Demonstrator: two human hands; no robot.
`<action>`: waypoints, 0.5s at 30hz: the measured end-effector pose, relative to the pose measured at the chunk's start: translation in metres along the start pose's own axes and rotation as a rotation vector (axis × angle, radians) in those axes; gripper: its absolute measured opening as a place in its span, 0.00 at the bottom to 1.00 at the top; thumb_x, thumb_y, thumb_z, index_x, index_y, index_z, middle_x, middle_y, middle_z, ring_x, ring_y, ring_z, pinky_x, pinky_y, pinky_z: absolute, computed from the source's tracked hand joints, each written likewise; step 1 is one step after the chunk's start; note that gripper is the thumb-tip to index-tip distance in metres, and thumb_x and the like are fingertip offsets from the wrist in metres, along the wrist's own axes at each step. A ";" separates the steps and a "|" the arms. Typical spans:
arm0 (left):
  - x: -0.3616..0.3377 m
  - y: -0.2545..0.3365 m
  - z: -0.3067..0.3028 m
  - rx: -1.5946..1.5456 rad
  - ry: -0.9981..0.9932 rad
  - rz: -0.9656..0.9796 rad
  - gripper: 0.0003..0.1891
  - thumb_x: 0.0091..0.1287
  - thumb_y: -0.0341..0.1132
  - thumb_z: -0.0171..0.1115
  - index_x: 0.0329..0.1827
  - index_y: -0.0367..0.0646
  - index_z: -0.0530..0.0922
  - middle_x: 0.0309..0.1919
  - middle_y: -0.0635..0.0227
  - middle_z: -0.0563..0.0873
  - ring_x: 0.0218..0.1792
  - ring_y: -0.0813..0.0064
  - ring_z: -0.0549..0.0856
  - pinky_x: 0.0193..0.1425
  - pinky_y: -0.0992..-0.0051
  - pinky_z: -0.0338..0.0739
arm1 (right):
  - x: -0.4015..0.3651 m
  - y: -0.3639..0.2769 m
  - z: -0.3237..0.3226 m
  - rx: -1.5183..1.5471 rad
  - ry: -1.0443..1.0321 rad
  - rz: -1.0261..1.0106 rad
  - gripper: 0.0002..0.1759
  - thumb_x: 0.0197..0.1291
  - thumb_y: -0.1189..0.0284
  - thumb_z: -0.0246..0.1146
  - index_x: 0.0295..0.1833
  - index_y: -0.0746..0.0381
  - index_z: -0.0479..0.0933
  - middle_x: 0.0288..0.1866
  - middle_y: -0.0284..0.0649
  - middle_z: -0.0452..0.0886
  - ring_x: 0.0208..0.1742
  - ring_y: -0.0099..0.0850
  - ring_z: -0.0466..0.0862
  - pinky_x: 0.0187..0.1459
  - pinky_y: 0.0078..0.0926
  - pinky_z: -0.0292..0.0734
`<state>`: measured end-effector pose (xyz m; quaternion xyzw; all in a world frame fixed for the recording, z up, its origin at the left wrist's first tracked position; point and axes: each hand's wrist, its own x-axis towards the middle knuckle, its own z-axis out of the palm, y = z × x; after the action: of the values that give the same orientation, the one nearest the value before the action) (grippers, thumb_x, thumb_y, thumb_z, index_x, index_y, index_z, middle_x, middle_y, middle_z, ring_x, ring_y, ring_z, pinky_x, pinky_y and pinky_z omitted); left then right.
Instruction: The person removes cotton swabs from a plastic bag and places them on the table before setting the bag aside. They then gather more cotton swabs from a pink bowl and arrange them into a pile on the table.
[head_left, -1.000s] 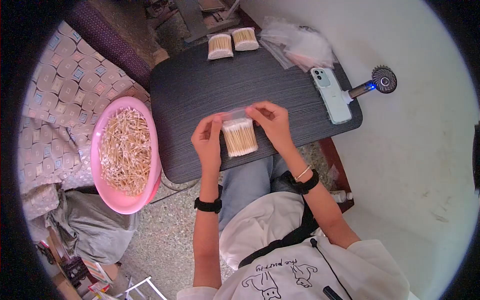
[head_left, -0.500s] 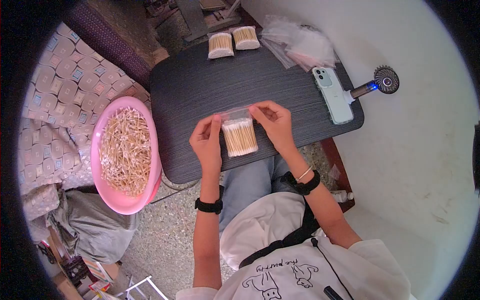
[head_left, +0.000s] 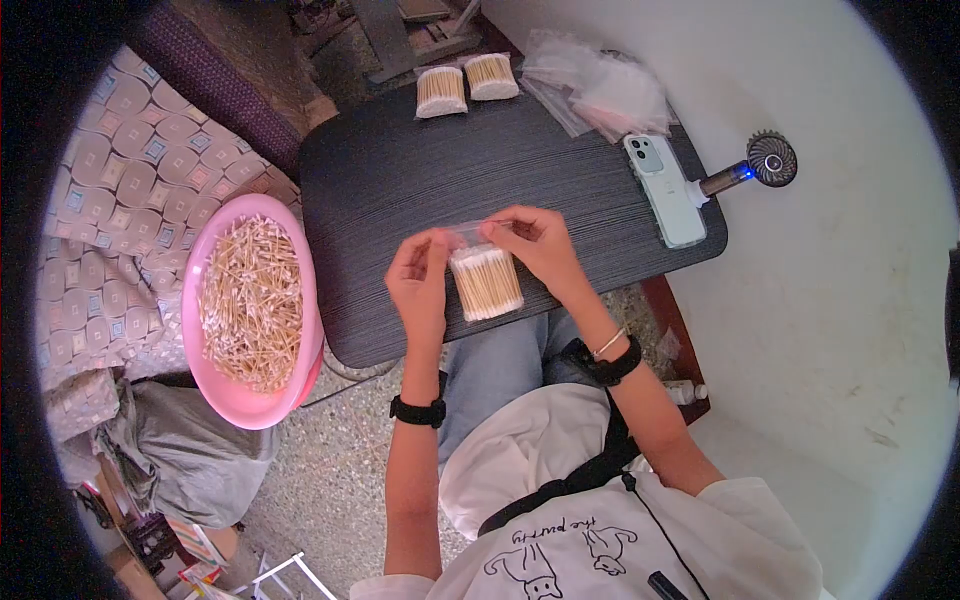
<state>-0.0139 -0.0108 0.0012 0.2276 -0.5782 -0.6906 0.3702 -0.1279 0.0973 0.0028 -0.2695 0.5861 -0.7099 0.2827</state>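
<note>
**While L hand & R hand pinch top**

Fingertips closed on far edge of clear plastic bag of wooden cotton swabs; bag sits at near edge of dark wood-grain table, long axis near-far, mouth far. Script on white shirt illegible.

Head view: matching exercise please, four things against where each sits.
1 bowl
2 phone
3 fan
4 swab bag

A held by left hand and right hand
B right end of the table
C off the table, to its left
D past the table's right edge

Pairs: 1-C, 2-B, 3-D, 4-A
</note>
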 end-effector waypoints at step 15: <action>0.001 0.003 -0.004 0.002 -0.059 -0.052 0.04 0.63 0.26 0.63 0.38 0.35 0.80 0.34 0.69 0.84 0.36 0.83 0.81 0.42 0.82 0.74 | 0.004 0.003 0.003 -0.026 -0.071 0.003 0.08 0.56 0.73 0.66 0.38 0.67 0.81 0.32 0.33 0.83 0.33 0.17 0.79 0.34 0.16 0.75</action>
<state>-0.0108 -0.0141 0.0031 0.2223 -0.5835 -0.7058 0.3347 -0.1282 0.0917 0.0007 -0.2972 0.5853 -0.6918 0.3008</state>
